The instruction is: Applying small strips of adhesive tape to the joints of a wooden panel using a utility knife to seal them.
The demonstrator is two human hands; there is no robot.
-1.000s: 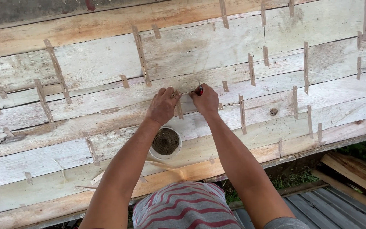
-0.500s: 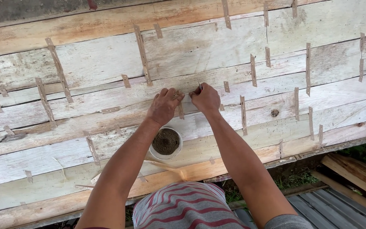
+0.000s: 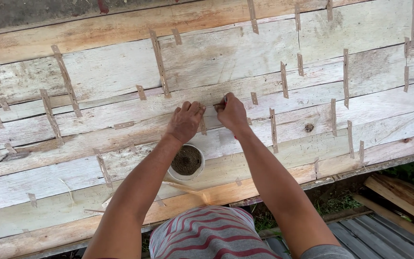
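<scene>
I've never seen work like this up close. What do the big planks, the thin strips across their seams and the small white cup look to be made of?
Planks: bare, weathered wood, with visible grain, a knot and whitish, worn patches. Strips: probably thin wood or bamboo slivers, tan and matte; too small to be sure. Cup: looks like smooth white plastic, holding a dark brown, grainy filling. Both hands, left and right, press at a seam just above it.
</scene>
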